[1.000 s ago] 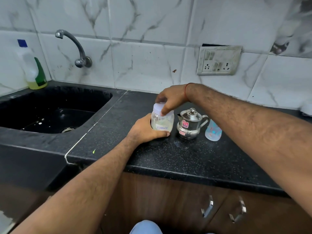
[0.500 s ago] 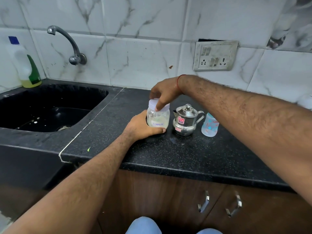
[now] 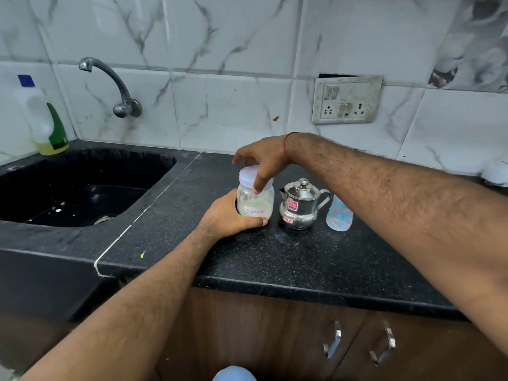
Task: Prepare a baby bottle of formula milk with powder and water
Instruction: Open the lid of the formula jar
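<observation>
Two hands work a jar (image 3: 255, 200) labelled "Formula", which stands mid-counter (image 3: 275, 259) beside a steel pot (image 3: 301, 206) marked "NELLY" and a baby bottle (image 3: 339, 214). Since the earlier frame little has changed. The left hand (image 3: 231, 215) wraps the jar's base; the right hand (image 3: 264, 160) curls its fingers over the lid (image 3: 248, 173).

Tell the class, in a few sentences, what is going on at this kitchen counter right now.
A person is at the jar of formula. The left hand steadies the jar on the black counter, and the right hand has its grip on the white lid, which sits on. A steel kettle and the baby bottle stand untouched to the right.
</observation>
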Demonstrator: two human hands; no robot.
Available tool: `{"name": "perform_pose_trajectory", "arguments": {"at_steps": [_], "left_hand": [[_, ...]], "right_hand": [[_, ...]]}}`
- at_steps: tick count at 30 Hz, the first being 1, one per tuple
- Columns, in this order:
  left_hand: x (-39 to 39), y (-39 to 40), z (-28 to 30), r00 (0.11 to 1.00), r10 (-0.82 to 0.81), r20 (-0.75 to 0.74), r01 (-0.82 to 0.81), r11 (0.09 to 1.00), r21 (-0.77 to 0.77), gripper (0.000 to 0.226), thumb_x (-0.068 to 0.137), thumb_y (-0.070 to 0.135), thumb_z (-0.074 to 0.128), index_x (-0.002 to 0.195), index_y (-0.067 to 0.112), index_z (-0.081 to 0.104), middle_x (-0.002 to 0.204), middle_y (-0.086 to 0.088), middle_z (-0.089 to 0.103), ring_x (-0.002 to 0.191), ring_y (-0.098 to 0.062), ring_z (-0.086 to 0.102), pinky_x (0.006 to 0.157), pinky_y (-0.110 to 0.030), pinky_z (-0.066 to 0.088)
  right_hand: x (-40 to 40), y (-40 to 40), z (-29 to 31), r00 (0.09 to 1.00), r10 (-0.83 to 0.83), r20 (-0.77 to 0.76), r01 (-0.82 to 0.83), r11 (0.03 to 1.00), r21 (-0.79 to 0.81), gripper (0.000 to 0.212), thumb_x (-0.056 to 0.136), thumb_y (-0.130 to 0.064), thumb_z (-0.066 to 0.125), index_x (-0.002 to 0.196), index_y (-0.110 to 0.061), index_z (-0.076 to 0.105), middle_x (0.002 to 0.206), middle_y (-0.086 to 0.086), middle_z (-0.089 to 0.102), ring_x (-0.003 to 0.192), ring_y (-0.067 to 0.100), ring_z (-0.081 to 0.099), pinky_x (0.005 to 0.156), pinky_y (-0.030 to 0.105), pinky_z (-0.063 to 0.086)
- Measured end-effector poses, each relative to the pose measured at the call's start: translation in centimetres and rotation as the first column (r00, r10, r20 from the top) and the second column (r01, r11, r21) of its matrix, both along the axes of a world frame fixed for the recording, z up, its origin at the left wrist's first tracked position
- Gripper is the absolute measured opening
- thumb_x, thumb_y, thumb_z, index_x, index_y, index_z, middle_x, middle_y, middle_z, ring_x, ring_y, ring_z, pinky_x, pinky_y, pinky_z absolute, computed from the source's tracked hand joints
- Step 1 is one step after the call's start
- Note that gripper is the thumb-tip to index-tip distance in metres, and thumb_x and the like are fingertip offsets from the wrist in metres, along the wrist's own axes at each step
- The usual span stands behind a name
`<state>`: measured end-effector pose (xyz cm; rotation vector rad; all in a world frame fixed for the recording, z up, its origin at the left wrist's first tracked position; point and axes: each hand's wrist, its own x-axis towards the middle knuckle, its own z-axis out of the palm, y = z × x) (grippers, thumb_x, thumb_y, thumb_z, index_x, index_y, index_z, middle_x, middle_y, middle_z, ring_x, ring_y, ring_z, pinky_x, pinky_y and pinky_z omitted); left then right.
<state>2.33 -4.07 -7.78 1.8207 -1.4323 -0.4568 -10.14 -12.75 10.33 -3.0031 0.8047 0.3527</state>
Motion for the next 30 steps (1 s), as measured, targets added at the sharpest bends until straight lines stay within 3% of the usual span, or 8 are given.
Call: {"name": "perform_pose_trajectory", "arguments": {"at_steps": [6,10,14,17,19,21,27,30], "left_hand": [[-0.1,0.2,0.1,1.0,0.023,0.007,-0.023,1.0,-0.01,0.093,0.065,0.065,0.096,0.145,0.036,0.059,0.133,0.018,0.069,0.12,-0.01,0.065,0.104,-0.033,0.05],[0.0,0.2,-0.2,1.0,0.027,0.004,-0.027,0.999,-0.025,0.097,0.058,0.071,0.095,0.143,0.039,0.06,0.136,0.02,0.071,0.124,-0.01,0.067,0.107,-0.037,0.052],[0.1,0.2,-0.3,1.0,0.021,-0.014,-0.022,0.999,-0.033,0.1,0.056,0.071,0.096,0.144,0.039,0.06,0.136,0.02,0.071,0.125,-0.01,0.067,0.11,-0.04,0.054],[0.1,0.2,-0.3,1.0,0.017,-0.026,-0.018,0.999,-0.045,0.1,0.056,0.07,0.097,0.143,0.038,0.06,0.133,0.02,0.07,0.122,-0.01,0.067,0.108,-0.038,0.054],[0.0,0.2,-0.3,0.999,0.022,-0.025,-0.023,0.999,-0.048,0.101,0.055,0.071,0.097,0.143,0.038,0.06,0.132,0.021,0.07,0.122,-0.009,0.067,0.107,-0.037,0.054],[-0.1,0.4,-0.2,0.999,0.021,-0.029,-0.023,0.998,-0.052,0.103,0.052,0.073,0.095,0.143,0.038,0.06,0.132,0.021,0.071,0.122,-0.009,0.068,0.107,-0.038,0.054],[-0.4,0.8,0.1,0.999,0.019,-0.031,-0.02,0.999,-0.048,0.108,0.053,0.073,0.095,0.147,0.035,0.057,0.138,0.017,0.069,0.126,-0.012,0.066,0.108,-0.039,0.053],[-0.8,0.7,0.2,0.999,0.005,-0.046,-0.008,0.998,-0.067,0.097,0.063,0.061,0.101,0.146,0.035,0.056,0.13,0.023,0.067,0.123,-0.01,0.065,0.107,-0.036,0.05]], "right_hand": [[-4.9,1.5,2.3,0.953,0.063,0.298,-0.057,0.998,-0.027,0.086,0.077,-0.055,0.087,0.153,-0.045,0.048,0.141,-0.018,0.06,0.11,0.014,0.064,0.101,0.032,0.048],[-12.5,3.3,1.1,0.702,-0.066,0.709,-0.114,0.972,0.203,0.069,0.072,-0.049,0.095,0.133,-0.045,0.064,0.137,-0.014,0.065,0.106,0.013,0.073,0.102,0.038,0.059],[-21.0,5.0,-3.2,0.417,-0.29,0.861,-0.092,0.929,0.357,0.06,0.072,-0.032,0.093,0.119,-0.02,0.057,0.127,0.001,0.073,0.112,0.02,0.075,0.096,0.036,0.062],[-25.9,4.5,-8.1,0.302,-0.418,0.857,0.099,0.908,0.408,0.065,0.066,-0.062,0.092,0.106,-0.025,0.058,0.119,-0.005,0.078,0.115,0.016,0.074,0.103,0.04,0.058],[-28.2,2.9,-11.4,0.328,-0.473,0.818,0.288,0.874,0.391,0.064,0.06,-0.079,0.086,0.099,-0.035,0.059,0.118,-0.015,0.078,0.119,0.016,0.071,0.109,0.048,0.054],[-29.7,1.6,-13.8,0.381,-0.534,0.755,0.435,0.824,0.363,0.058,0.062,-0.076,0.086,0.096,-0.037,0.059,0.117,-0.02,0.077,0.124,0.016,0.068,0.111,0.047,0.052],[-30.6,-1.1,-16.4,0.378,-0.658,0.651,0.571,0.719,0.395,0.056,0.061,-0.062,0.093,0.097,-0.032,0.063,0.116,-0.014,0.075,0.113,0.015,0.069,0.094,0.036,0.054],[-30.4,-1.7,-15.6,0.449,-0.679,0.581,0.598,0.711,0.37,0.07,0.063,-0.064,0.092,0.118,-0.032,0.063,0.129,-0.007,0.071,0.12,0.02,0.067,0.098,0.037,0.055]]}}
